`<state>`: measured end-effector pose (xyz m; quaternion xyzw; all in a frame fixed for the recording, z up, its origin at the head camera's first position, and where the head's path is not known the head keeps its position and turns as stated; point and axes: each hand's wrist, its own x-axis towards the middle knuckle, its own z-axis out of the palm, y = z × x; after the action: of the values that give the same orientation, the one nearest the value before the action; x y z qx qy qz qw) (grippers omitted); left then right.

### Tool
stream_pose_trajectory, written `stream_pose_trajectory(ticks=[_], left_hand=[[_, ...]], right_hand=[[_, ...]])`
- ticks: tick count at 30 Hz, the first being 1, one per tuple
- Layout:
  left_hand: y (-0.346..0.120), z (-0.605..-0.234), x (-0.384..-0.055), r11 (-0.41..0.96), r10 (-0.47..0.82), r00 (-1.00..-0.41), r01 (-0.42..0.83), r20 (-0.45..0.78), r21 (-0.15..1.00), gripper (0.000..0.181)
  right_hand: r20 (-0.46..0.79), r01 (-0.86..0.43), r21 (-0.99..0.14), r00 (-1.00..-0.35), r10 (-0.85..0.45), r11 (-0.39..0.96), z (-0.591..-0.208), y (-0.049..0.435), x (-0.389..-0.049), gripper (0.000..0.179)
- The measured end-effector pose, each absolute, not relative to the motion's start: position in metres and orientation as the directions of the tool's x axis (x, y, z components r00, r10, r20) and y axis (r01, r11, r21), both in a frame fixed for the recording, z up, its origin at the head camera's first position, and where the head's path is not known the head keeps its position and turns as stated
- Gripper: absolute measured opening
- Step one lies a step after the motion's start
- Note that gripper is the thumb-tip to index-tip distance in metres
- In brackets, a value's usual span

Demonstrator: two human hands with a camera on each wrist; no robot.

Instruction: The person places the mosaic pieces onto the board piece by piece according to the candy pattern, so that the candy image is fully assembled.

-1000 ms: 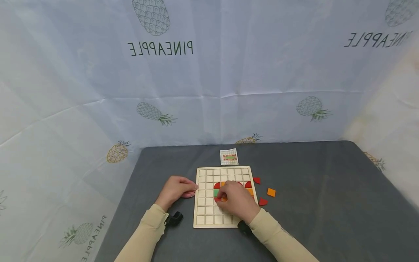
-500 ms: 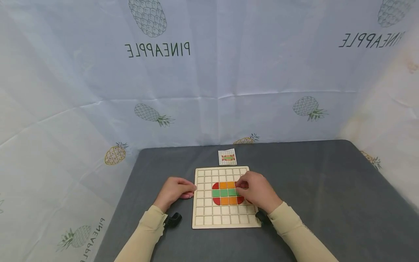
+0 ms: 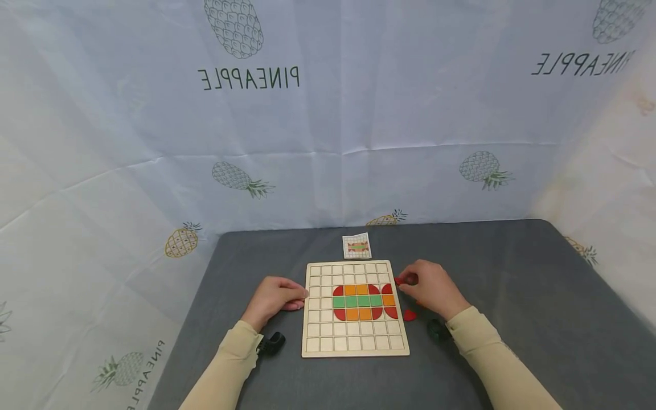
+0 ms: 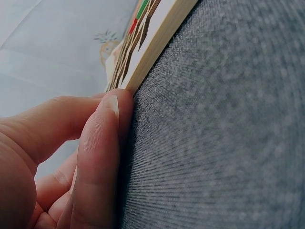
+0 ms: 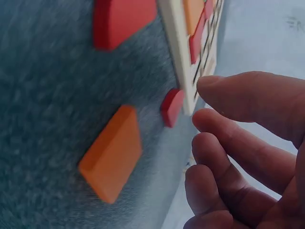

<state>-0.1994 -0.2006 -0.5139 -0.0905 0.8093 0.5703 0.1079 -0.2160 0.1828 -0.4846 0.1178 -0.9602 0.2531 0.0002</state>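
A pale wooden grid board (image 3: 318, 336) lies on the dark table with a pattern of red quarter-round, orange and green tiles (image 3: 363, 302) set in its cells. At its left edge, my left hand (image 3: 277, 297) pinches the rim between thumb and index finger, as the left wrist view shows close up. To the right of the board, my right hand (image 3: 433, 287) reaches toward a loose red tile (image 3: 397, 281) by the upper right edge. Thumb and fingertips (image 5: 209, 88) are apart with nothing between them in the right wrist view. An orange square tile (image 5: 114, 155) lies below that hand.
Another loose red tile (image 3: 409, 315) lies beside the board's right edge. Behind the board is a small pattern card (image 3: 356, 246). A pineapple-print cloth (image 3: 328, 114) hangs along the table's back and sides.
My right hand has moved rightward from the middle of the board to beside its right edge, uncovering a full row of green tiles. My left hand has stayed at the left rim.
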Motion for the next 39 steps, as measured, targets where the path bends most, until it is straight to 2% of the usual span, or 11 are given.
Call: stream_pose_trajectory(ticks=[8, 15, 25, 33, 39], left_hand=[[-0.201, -0.515, -0.2, 0.32, -0.011, -0.964, -0.257, -0.267, 0.912, 0.023], [-0.201, -0.515, -0.199, 0.331, -0.015, -0.961, -0.264, -0.275, 0.906, 0.024], [-0.202, -0.516, -0.199, 0.334, -0.006, -0.962, -0.259, -0.273, 0.906, 0.024], [-0.203, -0.517, -0.199, 0.333, 0.007, -0.959, -0.264, -0.282, 0.905, 0.021], [-0.204, -0.516, -0.199, 0.324, 0.015, -0.961, -0.257, -0.277, 0.91, 0.023]], right_hand=[[0.016, -0.198, -0.469, -0.976, -0.215, 0.861, -0.492, 0.182, -0.223, 0.024], [0.016, -0.228, -0.455, -0.968, -0.249, 0.861, -0.491, 0.185, -0.226, 0.016], [-0.009, -0.158, -0.479, -0.983, -0.185, 0.863, -0.487, 0.193, -0.222, 0.024], [-0.01, -0.164, -0.48, -0.981, -0.192, 0.862, -0.49, 0.187, -0.226, 0.017], [-0.01, -0.166, -0.473, -0.981, -0.194, 0.865, -0.489, 0.186, -0.228, 0.02]])
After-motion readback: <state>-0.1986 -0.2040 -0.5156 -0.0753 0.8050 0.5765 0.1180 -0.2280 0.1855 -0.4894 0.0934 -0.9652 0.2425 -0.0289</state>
